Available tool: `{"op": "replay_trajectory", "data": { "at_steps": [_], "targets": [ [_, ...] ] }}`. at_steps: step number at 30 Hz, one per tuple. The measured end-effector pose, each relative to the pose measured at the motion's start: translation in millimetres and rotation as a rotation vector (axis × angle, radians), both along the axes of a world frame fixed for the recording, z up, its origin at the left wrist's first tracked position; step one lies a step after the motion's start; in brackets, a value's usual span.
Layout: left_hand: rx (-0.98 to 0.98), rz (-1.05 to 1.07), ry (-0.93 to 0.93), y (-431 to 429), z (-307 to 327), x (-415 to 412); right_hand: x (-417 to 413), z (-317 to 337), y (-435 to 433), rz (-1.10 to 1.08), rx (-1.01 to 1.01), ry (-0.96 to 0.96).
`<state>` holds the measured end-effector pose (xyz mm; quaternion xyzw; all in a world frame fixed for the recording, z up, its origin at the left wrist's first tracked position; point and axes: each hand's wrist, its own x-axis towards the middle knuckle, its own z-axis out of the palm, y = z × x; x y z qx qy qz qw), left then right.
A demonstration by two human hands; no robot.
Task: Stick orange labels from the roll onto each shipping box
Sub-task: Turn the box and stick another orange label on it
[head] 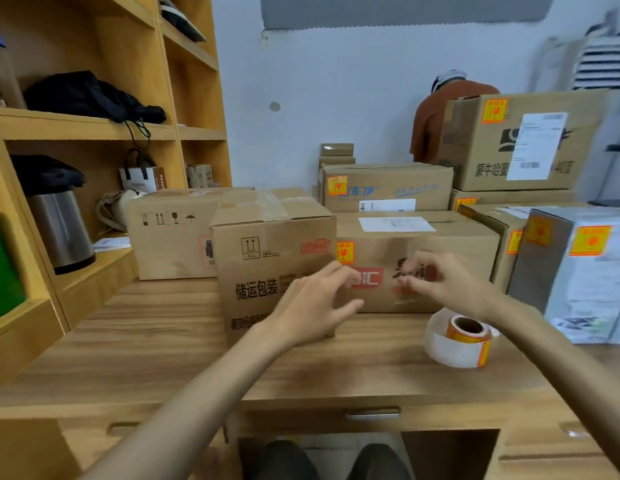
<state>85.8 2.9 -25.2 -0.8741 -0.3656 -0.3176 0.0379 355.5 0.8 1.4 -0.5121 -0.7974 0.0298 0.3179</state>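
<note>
A roll of orange labels [466, 336] with a loose white backing strip lies on the wooden desk [163, 341] at the right. A brown shipping box [263, 265] with black print stands in front of me, with no orange label showing on it. Beside it a wider box [440, 237] carries an orange label [345, 252] at its front upper left. My left hand [312, 303] hovers before the front box with fingers spread and holds nothing. My right hand [443, 282] is raised before the wider box, fingers loosely bent; the frame is blurred there and no label shows in it.
Several more boxes with orange labels are stacked at the back and right, including a grey-wrapped one [585, 271]. A plain box [170, 233] stands at back left. Wooden shelves [93, 126] on the left hold a steel flask [59, 220] and bags. A person in an orange top [436, 116] stands behind the boxes.
</note>
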Motion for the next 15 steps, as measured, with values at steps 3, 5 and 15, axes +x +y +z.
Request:
{"op": "replay_trajectory", "data": {
  "at_steps": [3, 5, 15],
  "targets": [
    [-0.158, -0.097, 0.072, 3, -20, 54, 40, -15, -20, -0.106, -0.112, -0.061],
    [-0.206, -0.152, 0.103, 3, -32, 86, 67, -25, -30, -0.159, -0.146, -0.091],
    [-0.425, -0.270, -0.073, 1, -70, 168, 113, -66, -51, -0.165, -0.213, -0.102]
  ]
}}
